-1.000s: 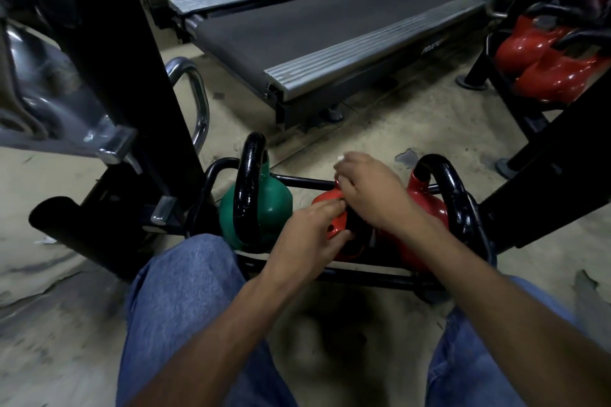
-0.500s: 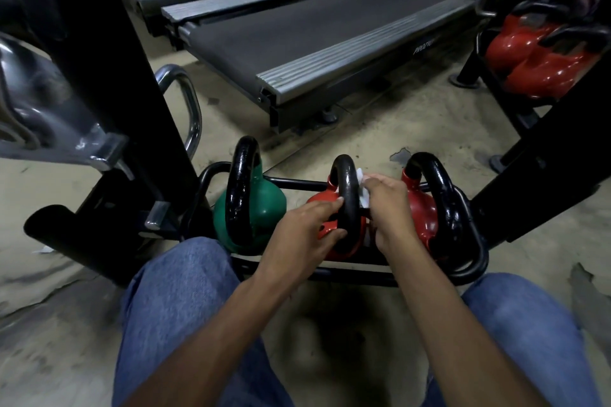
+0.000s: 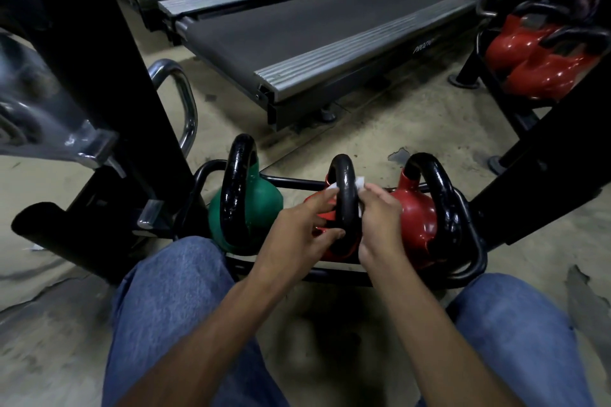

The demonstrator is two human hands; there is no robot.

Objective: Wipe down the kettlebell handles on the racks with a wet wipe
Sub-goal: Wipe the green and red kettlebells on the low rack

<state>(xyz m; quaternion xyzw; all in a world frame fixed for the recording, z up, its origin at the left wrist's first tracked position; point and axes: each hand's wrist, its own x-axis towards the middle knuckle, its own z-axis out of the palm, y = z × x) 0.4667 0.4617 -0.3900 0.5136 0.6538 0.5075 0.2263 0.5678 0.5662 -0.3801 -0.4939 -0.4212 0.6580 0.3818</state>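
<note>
Both grips, left hand [image 3: 297, 231] and right hand [image 3: 380, 225], pinch the wet wipe [image 3: 359, 182] round the handle [image 3: 344, 172].

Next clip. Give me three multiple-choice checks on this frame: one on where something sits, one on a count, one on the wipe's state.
1. Where on the low rack does the green kettlebell sit? A left end; B middle; C right end.
2. How many kettlebells on that rack are red? A one; B two; C three.
3. The white wipe is: A lying on the floor; B wrapped round the middle handle; C draped over a treadmill.
Answers: 1 A, it stands left of both others. 2 B, the middle kettlebell and the right kettlebell are red. 3 B, white ends show either side of the black handle.
</note>
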